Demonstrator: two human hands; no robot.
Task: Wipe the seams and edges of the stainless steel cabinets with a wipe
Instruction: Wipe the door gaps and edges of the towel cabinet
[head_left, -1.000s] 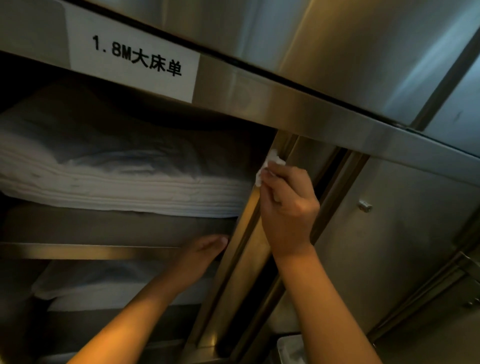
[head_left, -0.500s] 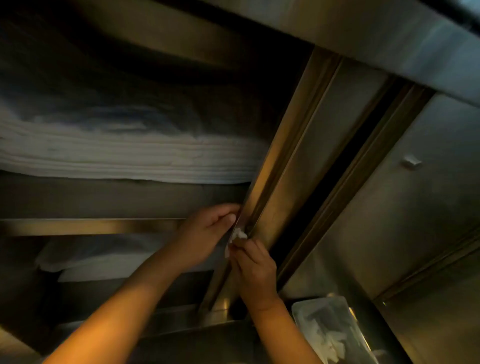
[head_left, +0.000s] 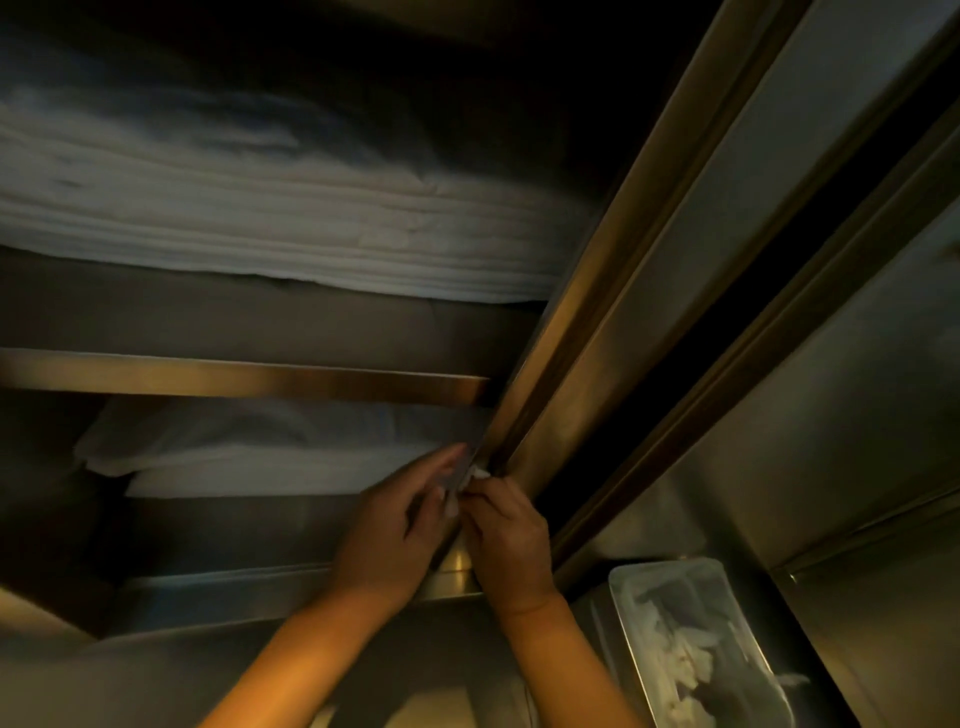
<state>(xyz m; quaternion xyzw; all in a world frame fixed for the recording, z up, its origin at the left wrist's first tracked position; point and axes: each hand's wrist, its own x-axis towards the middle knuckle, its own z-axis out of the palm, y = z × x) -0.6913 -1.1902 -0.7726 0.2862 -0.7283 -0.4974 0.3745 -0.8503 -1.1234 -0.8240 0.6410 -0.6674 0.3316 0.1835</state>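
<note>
Head camera view, looking into a dim stainless steel cabinet. A slanted metal door post (head_left: 613, 291) runs from upper right down to the lower middle, and serves as the landmark here. Low on that post, the right hand (head_left: 511, 540) pinches a small white wipe (head_left: 460, 491) between thumb and fingertips, pressing it against the post's left edge seam. Just left of the post, the left hand (head_left: 395, 525) reaches in with its fingers fairly straight, their tips touching the same edge beside the wipe; it grasps nothing. Left of the post, a thick stack of folded white linens (head_left: 270, 228) lies on an upper shelf (head_left: 234, 376), and a smaller white folded pile (head_left: 249, 457) sits on the shelf below. Right of the post are a dark gap and a closed steel door (head_left: 831, 415). Below and right of the post's foot stands a clear plastic tray (head_left: 639, 582) with crumpled white pieces inside.
</note>
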